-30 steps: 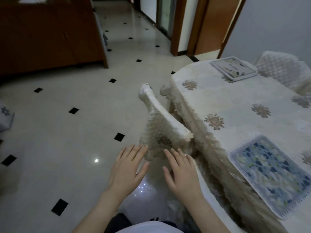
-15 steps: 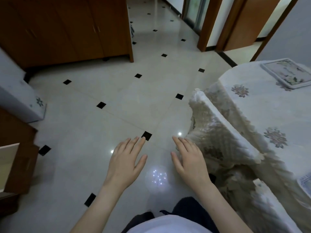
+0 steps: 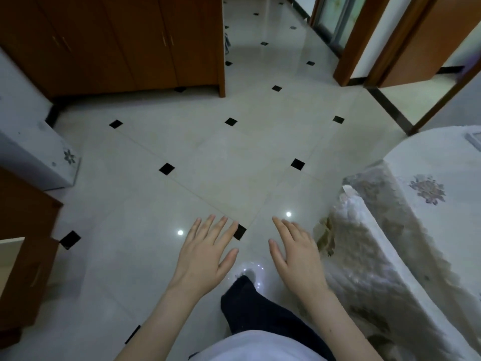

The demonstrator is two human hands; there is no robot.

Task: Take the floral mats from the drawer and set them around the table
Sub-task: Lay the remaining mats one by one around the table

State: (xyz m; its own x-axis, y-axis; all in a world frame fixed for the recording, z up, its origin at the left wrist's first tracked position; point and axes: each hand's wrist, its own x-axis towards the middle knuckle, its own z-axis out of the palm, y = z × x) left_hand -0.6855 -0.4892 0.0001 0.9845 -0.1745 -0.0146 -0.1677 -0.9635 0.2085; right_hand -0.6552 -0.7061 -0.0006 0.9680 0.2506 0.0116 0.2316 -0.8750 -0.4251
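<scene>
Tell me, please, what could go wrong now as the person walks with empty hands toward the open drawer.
The glossy tiled floor may be slippery under the socked foot. The open drawer juts out at the lower left, so a leg could bump it. The covered chair stands close to the right hand, and its cover could snag.

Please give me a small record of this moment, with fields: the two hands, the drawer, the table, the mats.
left hand: open, fingers spread, holds nothing
right hand: open, holds nothing
drawer: pulled open at the left edge; inside not visible
table: at the right, under a pale cloth
mat: only a corner shows at the right edge, on the table
chair: covered, beside the table
</scene>
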